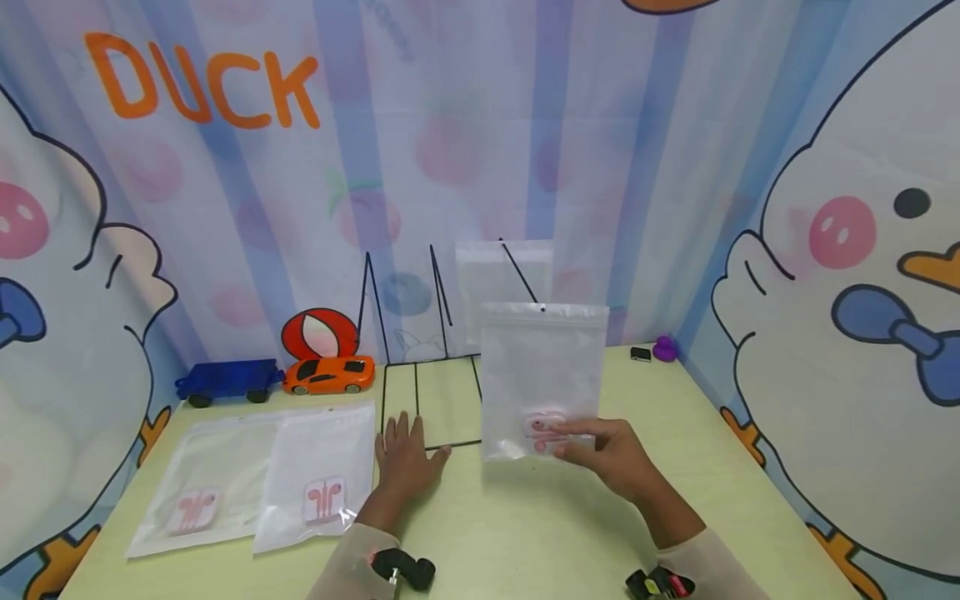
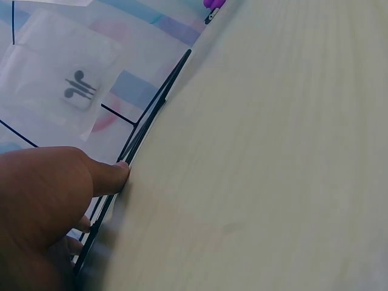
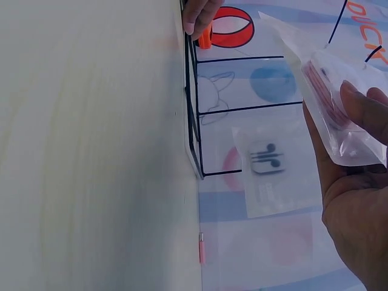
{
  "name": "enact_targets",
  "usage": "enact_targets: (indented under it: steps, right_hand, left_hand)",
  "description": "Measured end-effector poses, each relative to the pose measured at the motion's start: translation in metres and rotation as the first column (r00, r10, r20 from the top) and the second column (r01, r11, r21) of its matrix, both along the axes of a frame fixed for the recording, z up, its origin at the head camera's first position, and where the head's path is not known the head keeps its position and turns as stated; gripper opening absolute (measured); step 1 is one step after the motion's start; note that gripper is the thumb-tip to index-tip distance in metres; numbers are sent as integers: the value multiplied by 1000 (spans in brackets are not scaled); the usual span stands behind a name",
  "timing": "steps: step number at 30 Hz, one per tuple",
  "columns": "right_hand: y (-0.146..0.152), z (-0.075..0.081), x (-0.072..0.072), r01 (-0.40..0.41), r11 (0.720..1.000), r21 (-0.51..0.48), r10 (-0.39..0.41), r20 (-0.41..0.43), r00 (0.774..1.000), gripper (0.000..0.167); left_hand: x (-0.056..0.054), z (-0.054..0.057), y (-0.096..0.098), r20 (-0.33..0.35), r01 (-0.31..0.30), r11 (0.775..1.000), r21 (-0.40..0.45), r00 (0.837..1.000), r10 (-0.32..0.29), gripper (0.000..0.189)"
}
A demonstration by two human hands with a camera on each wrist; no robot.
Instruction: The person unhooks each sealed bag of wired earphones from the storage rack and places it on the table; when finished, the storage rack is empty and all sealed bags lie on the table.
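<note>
My right hand [image 1: 611,454] pinches a clear-fronted zip bag [image 1: 540,358] by its lower right part, over a small case of pink earphones [image 3: 327,91]. The bag stands upright, and the hole in its top edge is at the tip of a black hook [image 1: 519,271]; whether the hook passes through cannot be made out. My left hand [image 1: 408,462] rests with spread fingers on the base of the black wire rack [image 1: 456,445], its thumb touching the front wire [image 2: 140,142]. Behind hangs another bag [image 2: 51,73] with dark earphones.
Two overlapping zip bags [image 1: 315,450] with pink earphones lie at the left. An orange toy car [image 1: 330,375] and a blue toy trailer [image 1: 232,380] stand behind them. At the back right are a purple toy duck [image 1: 664,348] and a small black object [image 1: 641,354]. A printed curtain borders the table.
</note>
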State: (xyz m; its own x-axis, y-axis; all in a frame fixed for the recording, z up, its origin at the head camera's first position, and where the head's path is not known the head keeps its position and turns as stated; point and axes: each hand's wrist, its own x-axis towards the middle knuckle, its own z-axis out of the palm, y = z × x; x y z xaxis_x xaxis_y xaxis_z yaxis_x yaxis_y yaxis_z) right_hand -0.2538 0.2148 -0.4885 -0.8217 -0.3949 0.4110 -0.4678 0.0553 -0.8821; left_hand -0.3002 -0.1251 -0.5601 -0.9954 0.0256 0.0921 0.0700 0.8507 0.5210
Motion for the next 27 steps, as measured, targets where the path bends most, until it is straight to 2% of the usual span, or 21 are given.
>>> enact_targets:
  steps: [4,8,13,18,21,25,27]
  right_hand:
    - [3,-2,0,-3,1000,21,3,0,1000,31]
    - [13,-8,0,9,997,82,-12,26,1000,30]
    - [24,-12,-2,-17,988,151,-5,142,990,34]
    - [34,-18,-6,53,974,218,-98,201,975,41]
    - [39,-20,-8,120,961,249,-185,258,948,44]
    - [46,-21,-11,195,941,278,-276,293,915,45]
    - [51,-23,-13,211,939,271,-289,294,911,47]
  left_hand:
    - [-1,-1,0,-3,-1,1000,0,1000,1,81]
    - [-2,-3,0,-4,1,1000,-3,1000,-1,82]
    - [-3,-4,-1,-1,-4,1000,-1,1000,4,82]
    - [-1,-2,-1,2,-6,1000,3,1000,6,81]
    - [0,-1,-1,7,-5,1000,4,1000,5,81]
    - [0,0,0,14,-4,1000,10,1000,4,81]
    - [0,0,0,12,-6,1000,10,1000,5,81]
